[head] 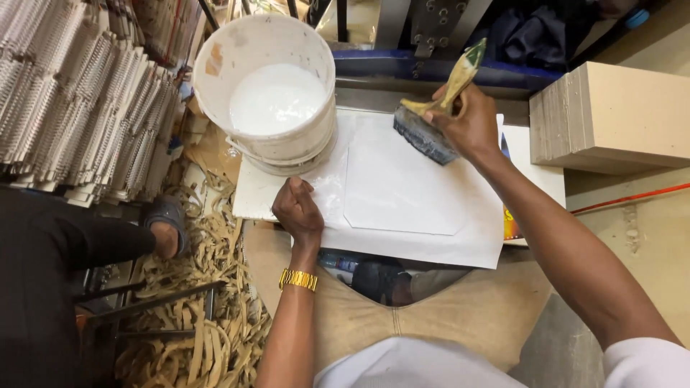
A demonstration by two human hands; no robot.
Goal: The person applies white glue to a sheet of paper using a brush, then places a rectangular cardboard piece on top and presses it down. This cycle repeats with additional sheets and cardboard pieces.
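Note:
My right hand (468,126) grips a wide, glue-caked brush (424,134) by its stained wooden handle, bristles down on the far right edge of a white sheet (402,190). That sheet has clipped corners and lies on a larger white backing sheet (431,248). My left hand (297,210), a gold bracelet on its wrist, presses fingers-down on the sheet's near left corner. A white plastic bucket (267,86) of white glue stands just beyond the left hand, touching the paper's left part.
A thick stack of beige boards (611,118) sits at the right. Piles of corrugated cardboard (79,100) fill the left. Paper trimmings (201,316) litter the floor, where another person's sandalled foot (167,228) rests. My knees are under the sheets.

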